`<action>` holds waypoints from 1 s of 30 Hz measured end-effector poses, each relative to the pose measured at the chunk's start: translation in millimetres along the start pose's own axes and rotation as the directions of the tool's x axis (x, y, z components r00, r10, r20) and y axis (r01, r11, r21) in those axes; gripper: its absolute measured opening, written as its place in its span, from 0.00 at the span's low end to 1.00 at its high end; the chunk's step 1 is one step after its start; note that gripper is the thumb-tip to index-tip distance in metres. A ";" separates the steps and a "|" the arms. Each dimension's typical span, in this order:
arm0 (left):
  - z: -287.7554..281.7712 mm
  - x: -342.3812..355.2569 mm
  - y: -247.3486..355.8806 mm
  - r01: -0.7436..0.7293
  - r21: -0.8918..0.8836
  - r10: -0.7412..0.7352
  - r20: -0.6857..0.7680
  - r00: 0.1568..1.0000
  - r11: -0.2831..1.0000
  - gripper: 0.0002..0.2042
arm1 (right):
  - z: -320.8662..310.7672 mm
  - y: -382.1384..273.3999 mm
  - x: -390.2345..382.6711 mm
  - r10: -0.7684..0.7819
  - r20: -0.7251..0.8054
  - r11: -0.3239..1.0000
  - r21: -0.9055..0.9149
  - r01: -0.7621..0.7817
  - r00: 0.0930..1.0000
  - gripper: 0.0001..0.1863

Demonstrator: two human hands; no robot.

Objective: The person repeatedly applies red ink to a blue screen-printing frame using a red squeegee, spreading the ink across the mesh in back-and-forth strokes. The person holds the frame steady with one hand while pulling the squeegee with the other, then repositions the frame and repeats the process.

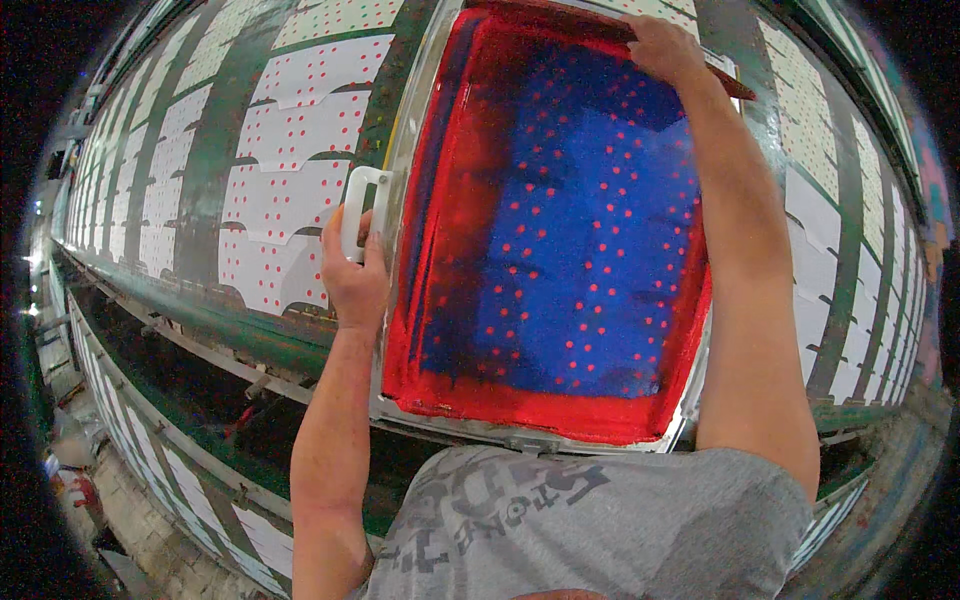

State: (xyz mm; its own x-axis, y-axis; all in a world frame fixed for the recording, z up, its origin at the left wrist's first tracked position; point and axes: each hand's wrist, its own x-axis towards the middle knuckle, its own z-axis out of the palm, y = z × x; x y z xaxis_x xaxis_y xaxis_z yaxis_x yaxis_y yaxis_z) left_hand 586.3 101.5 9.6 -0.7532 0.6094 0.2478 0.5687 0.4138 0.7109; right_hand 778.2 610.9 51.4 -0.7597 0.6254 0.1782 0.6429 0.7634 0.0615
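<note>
A large screen-printing frame (408,130) lies in front of me, its blue mesh (590,250) dotted with small red spots. Wet red ink (530,402) coats the border around the mesh. On the frame's left side is a white handle (350,215), and my left hand (353,285) is closed around it. My right hand (668,50) reaches to the far end of the screen and grips a long, dark red squeegee (735,86) lying across it. The squeegee's left part is dark with ink, and my fingers partly hide its middle.
The long green printing table (215,130) carries rows of white cut pieces (300,130) with red dots on the left. To the right lie plain white pieces (812,225), with dotted ones farther off. A lower rail (180,440) with more white pieces runs along the near side.
</note>
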 end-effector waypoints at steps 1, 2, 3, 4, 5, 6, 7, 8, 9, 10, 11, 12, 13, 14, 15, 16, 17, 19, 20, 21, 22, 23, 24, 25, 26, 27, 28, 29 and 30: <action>0.8 0.5 -0.6 -0.001 -0.004 0.001 -0.002 1.000 1.000 0.27 | 2.0 2.9 4.7 -0.048 0.026 0.999 0.001 0.048 0.999 0.26; 1.8 1.0 -1.1 -0.004 -0.010 0.004 -0.001 1.000 1.000 0.27 | 2.5 6.2 8.0 -0.093 0.053 0.996 0.002 0.093 0.994 0.25; 2.2 1.3 -1.3 0.041 -0.041 -0.041 0.015 0.999 0.998 0.27 | 0.2 11.2 11.0 -0.133 0.080 0.991 0.001 0.134 0.988 0.25; 1.6 2.4 -2.0 0.083 -0.074 -0.081 0.034 0.996 0.994 0.27 | -0.3 13.8 8.8 -0.034 0.108 0.999 0.000 0.035 0.994 0.20; 5.2 7.8 -2.3 0.131 -0.146 -0.124 0.051 0.991 0.981 0.27 | -6.3 17.7 13.6 -0.100 0.105 0.995 0.000 0.101 0.989 0.20; 4.7 7.7 -2.4 0.094 -0.086 -0.091 0.040 0.995 0.992 0.27 | -8.8 16.7 14.2 -0.166 0.114 0.986 0.009 0.166 0.979 0.20; 4.5 8.4 -2.0 0.071 -0.054 -0.069 0.030 0.997 0.996 0.27 | -13.7 16.3 13.9 -0.233 0.119 0.972 0.019 0.233 0.965 0.21; 4.6 8.8 -1.8 0.048 -0.024 -0.047 0.019 0.999 0.999 0.26 | -19.1 15.2 10.3 -0.231 0.127 0.971 0.095 0.220 0.965 0.21; 4.6 8.7 -1.4 0.043 -0.029 -0.042 0.011 0.999 0.999 0.26 | -22.4 11.1 4.8 -0.230 0.138 0.963 0.173 0.205 0.963 0.22; 4.7 8.5 -1.1 0.039 -0.034 -0.039 0.006 0.999 0.999 0.25 | -25.3 6.0 -2.1 -0.228 0.151 0.950 0.251 0.185 0.962 0.22; 5.0 8.1 -0.9 0.039 -0.060 -0.039 0.005 0.999 0.997 0.25 | -29.1 1.2 -9.0 -0.235 0.180 0.948 0.261 0.184 0.955 0.22; 4.7 8.0 -0.7 0.013 -0.031 -0.013 0.007 1.000 0.999 0.25 | -32.6 -3.8 -16.8 -0.241 0.210 0.945 0.271 0.181 0.947 0.23; 4.0 8.0 -0.9 -0.008 -0.021 0.009 0.015 1.000 1.000 0.25 | -35.9 -9.2 -25.7 -0.247 0.241 0.943 0.283 0.176 0.938 0.23; 3.6 7.8 -0.8 -0.032 -0.012 0.032 0.022 0.999 0.999 0.25 | -36.5 -17.6 -37.3 -0.242 0.235 0.950 0.257 0.180 0.941 0.23; 3.5 8.0 -0.9 -0.016 -0.024 0.016 0.026 1.000 1.000 0.25 | -35.4 -29.0 -50.4 -0.238 0.227 0.956 0.229 0.186 0.944 0.23; 3.2 8.0 -1.0 -0.001 -0.037 0.002 0.032 0.999 0.999 0.24 | -37.8 -38.3 -62.3 -0.232 0.219 0.961 0.200 0.189 0.948 0.24; 3.3 8.4 -1.3 0.011 -0.052 -0.010 0.038 0.999 0.999 0.24 | -43.3 -46.0 -75.7 -0.229 0.229 0.965 0.182 0.190 0.946 0.23; 3.9 9.2 -2.5 0.027 -0.070 -0.025 0.027 0.999 0.997 0.24 | -54.4 -67.7 -112.9 -0.223 0.248 0.971 0.144 0.192 0.943 0.21; 4.7 9.8 -3.4 0.035 -0.081 -0.034 0.020 0.999 0.996 0.23 | -60.7 -80.3 -131.5 -0.175 0.267 0.979 0.146 0.140 0.948 0.20; 5.8 10.3 -4.8 0.016 -0.087 -0.014 0.016 1.000 0.996 0.23 | -68.7 -91.2 -149.9 -0.144 0.302 0.984 0.148 0.103 0.942 0.19; 6.0 10.0 -6.7 -0.001 -0.092 0.002 0.010 1.000 0.996 0.23 | -74.7 -105.1 -167.7 -0.141 0.308 0.981 0.169 0.092 0.941 0.19; 6.2 9.6 -9.0 -0.015 -0.095 0.015 0.003 1.000 0.995 0.23 | -80.1 -119.0 -185.6 -0.142 0.315 0.978 0.193 0.083 0.939 0.18; 7.0 9.4 -11.6 -0.027 -0.095 0.026 -0.005 1.000 0.995 0.24 | -85.9 -131.7 -204.6 -0.140 0.311 0.976 0.205 0.077 0.940 0.18; 8.1 10.1 -14.2 -0.039 -0.095 0.037 -0.015 0.999 0.995 0.24 | -91.8 -143.4 -223.6 -0.139 0.306 0.973 0.218 0.072 0.942 0.19; 9.5 11.0 -16.5 -0.059 -0.101 0.056 -0.029 0.998 0.993 0.24 | -97.4 -154.8 -242.3 -0.143 0.291 0.969 0.237 0.074 0.946 0.19; 10.7 12.1 -18.9 -0.033 -0.120 0.032 -0.013 0.999 0.992 0.24 | -102.1 -166.5 -260.8 -0.141 0.288 0.967 0.245 0.069 0.947 0.19; 11.2 13.9 -21.0 -0.016 -0.144 0.017 0.002 1.000 0.989 0.24 | -106.5 -178.1 -279.5 -0.143 0.275 0.963 0.259 0.070 0.951 0.19; 12.2 14.8 -22.5 0.030 -0.169 -0.025 0.033 0.999 0.985 0.24 | -111.0 -188.8 -297.9 -0.132 0.287 0.963 0.262 0.055 0.949 0.18; 12.7 14.8 -23.5 -0.018 -0.144 0.020 0.014 1.000 0.989 0.24 | -115.2 -199.2 -315.7 -0.136 0.281 0.962 0.268 0.058 0.950 0.18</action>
State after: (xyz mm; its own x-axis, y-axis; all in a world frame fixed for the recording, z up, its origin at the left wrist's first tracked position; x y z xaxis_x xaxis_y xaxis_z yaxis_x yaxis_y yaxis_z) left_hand 566.0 109.4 -11.9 -0.7366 0.6273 0.2529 0.5289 0.3012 0.7934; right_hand 901.2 242.8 96.1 -0.8365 0.5358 -0.1149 0.5479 0.8138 -0.1939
